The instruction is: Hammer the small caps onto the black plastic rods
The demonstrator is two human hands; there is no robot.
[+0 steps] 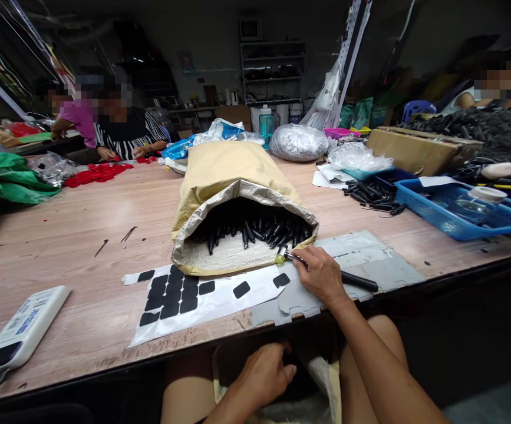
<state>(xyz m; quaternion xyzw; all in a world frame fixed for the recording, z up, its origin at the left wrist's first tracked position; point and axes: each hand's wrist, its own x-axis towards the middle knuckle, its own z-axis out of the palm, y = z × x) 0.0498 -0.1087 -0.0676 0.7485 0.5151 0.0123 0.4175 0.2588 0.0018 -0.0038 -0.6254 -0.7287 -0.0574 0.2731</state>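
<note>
Your right hand (320, 274) curls round the hammer (359, 281) at one o'clock, likely steadying it; left hand (264, 375), six o'clock: grip cannot be told. Sack (233, 168) at twelve faces you, presumably for reach.

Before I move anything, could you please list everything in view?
Table: one, brownish, middle
Large sack: one, tan, on table
Pointed pieces: many, black, in large sack
Sticker sheet: one, white, before large sack
Board: one, grey, partly under sheet
Hammer: one, black handle, over board
Power bank: one, white, near left
Red pieces: uncounted, red, far left
Green bag: one, green, left edge
Basket: one, blue, right side
Cardboard box: one, brown, back right
Black heap: one, black, far right
Bottle: one, teal, behind large sack
Plastic bags: several, mixed, back
People: at least three, mixed clothing, beyond table
Lap sack: one, tan, between knees
Right hand: one, bare, gripping hammer
Left hand: one, bare, over lap sack
</note>
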